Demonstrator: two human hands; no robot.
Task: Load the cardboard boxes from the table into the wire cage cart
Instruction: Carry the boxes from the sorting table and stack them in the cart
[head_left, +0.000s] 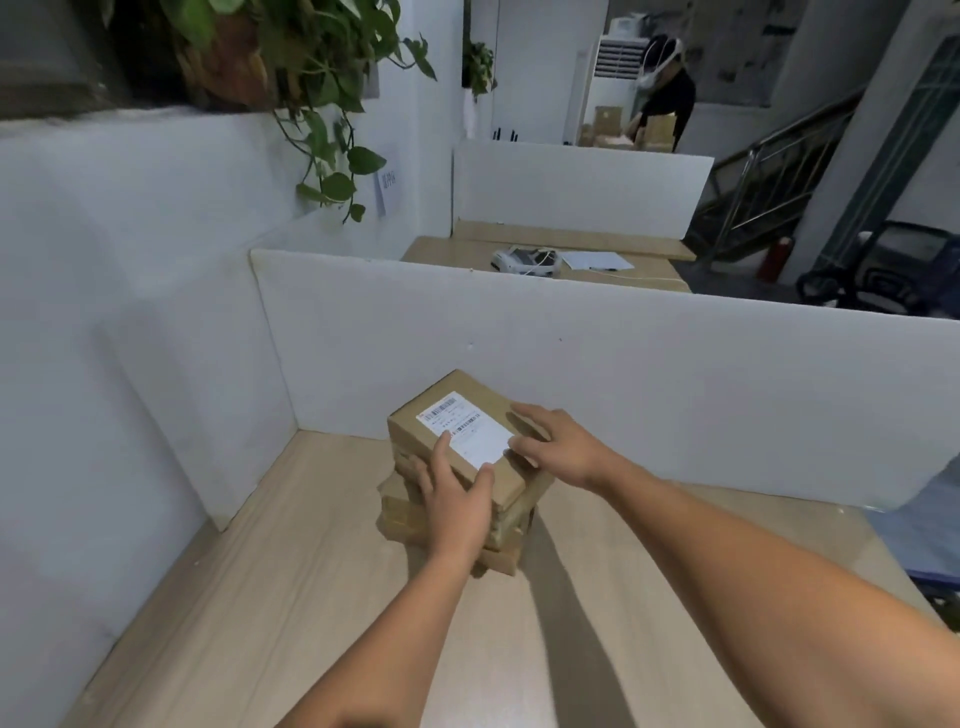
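1. Left hand (457, 499) grips the top box (467, 431) at its 7 o'clock corner, fingers curled round it.
2. Right hand (558, 447) rests on its 3 o'clock side, fingers straight.
3. The box tops a stack (405, 517) on the table (260, 571), at 12 o'clock.

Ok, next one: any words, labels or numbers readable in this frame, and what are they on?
Shipping label on the top cardboard box: barcodes and printed lines, too blurred to read.
Paper sign on the white wall: dark characters, too blurred to read.
Sheet on the far desk: no text discernible.
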